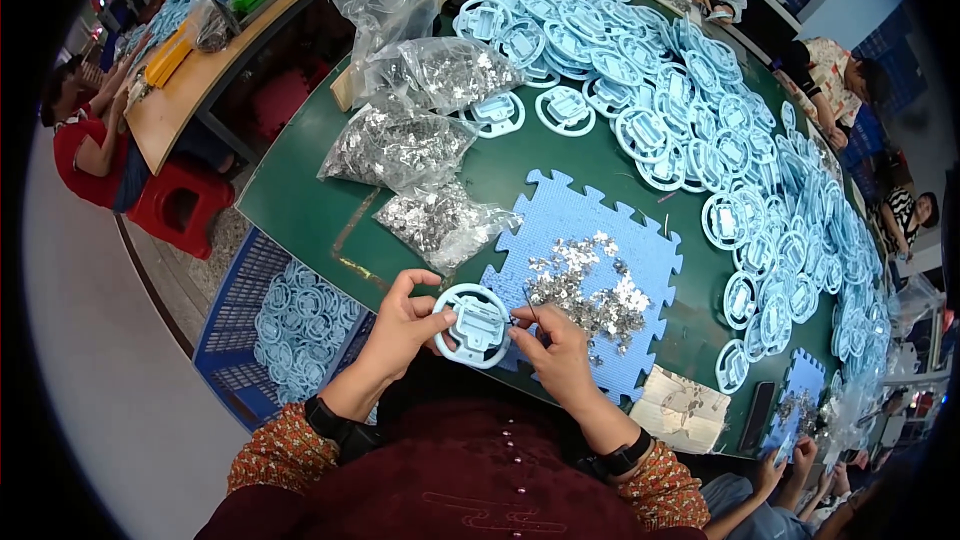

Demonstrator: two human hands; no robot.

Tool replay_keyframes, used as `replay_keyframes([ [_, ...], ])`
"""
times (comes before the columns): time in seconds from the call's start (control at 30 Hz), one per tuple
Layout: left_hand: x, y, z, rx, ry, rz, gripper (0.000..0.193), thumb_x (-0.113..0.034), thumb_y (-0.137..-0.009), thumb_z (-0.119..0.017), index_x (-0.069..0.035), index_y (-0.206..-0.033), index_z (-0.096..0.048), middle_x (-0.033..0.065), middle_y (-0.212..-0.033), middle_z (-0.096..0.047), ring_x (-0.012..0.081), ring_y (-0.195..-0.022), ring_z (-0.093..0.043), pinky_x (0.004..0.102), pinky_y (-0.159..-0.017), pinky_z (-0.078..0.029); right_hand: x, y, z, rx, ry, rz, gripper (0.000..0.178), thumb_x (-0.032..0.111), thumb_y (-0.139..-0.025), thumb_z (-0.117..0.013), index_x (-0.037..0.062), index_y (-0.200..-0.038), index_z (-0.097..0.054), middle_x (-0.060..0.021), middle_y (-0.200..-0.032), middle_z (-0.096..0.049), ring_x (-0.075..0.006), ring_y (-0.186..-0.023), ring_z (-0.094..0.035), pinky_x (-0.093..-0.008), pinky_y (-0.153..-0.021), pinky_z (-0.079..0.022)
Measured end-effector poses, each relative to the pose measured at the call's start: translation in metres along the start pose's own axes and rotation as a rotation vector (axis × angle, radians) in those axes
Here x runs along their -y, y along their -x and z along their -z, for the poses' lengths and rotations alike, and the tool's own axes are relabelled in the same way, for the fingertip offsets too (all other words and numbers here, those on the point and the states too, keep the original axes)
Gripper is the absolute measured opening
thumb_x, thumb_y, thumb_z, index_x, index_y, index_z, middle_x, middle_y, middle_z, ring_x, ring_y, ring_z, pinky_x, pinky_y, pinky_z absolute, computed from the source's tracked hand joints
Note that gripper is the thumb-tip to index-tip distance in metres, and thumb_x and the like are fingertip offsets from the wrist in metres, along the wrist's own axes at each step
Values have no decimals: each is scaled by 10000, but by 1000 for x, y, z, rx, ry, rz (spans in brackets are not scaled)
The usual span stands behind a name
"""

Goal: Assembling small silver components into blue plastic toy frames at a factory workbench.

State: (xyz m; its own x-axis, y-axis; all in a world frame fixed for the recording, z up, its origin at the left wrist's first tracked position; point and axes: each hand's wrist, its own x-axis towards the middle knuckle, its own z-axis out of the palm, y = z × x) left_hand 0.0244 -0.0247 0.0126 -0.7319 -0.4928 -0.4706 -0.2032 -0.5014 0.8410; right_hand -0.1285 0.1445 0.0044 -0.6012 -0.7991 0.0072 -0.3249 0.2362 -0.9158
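My left hand [398,328] is closed on the left rim of a round light-blue plastic part [480,328], a ring with a moulded, slotted centre. My right hand [558,352] pinches at the right edge of that part; a thin dark sliver shows by its fingertips, too small to name. Both hands are over the near edge of the green table [500,170]. Just beyond the right hand, a heap of small shiny metal pieces [590,285] lies on a blue foam mat [548,202] with jigsaw edges.
Plastic bags of metal pieces [400,145] stand left of the mat. A large pile of light-blue parts [670,90] covers the far and right side. More parts fill a blue crate [225,340] at lower left. Cardboard [682,408] and a phone [758,415] lie right. Other people sit around.
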Motion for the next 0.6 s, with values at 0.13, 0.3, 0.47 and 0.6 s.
replay_keyframes([
  [0.13,9,9,-17,80,160,-106,837,127,-814,-641,-66,-1478,-170,179,-1185,-588,273,-994,-672,370,-768,-615,9,0,6,-67,16,-27,253,61,-812,-739,37,-1060,-691,-17,-837,-614,-98,-624,-465,-247,-564,-399],
  [0.3,31,2,-17,128,-36,-147,687,-11,-858,-699,9,-1411,-291,147,-1197,-578,162,-982,-630,318,-810,-573,4,-1,3,-76,34,46,253,54,-809,-741,34,-1056,-689,-27,-839,-619,-103,-621,-468,-254,-558,-401],
  [0.47,28,1,-22,124,-31,-72,425,-55,-932,-626,9,-1266,-371,115,-945,-661,143,-849,-656,296,-685,-580,4,-6,0,-41,96,117,252,48,-805,-742,27,-1049,-682,-60,-848,-626,-149,-639,-535,-275,-571,-438],
  [0.6,24,1,-26,124,27,-35,417,-49,-938,-616,14,-1263,-363,129,-947,-664,160,-817,-673,305,-661,-591,4,-6,1,-24,151,183,245,42,-802,-738,25,-1040,-680,-100,-861,-627,-226,-726,-631,-310,-612,-491],
])
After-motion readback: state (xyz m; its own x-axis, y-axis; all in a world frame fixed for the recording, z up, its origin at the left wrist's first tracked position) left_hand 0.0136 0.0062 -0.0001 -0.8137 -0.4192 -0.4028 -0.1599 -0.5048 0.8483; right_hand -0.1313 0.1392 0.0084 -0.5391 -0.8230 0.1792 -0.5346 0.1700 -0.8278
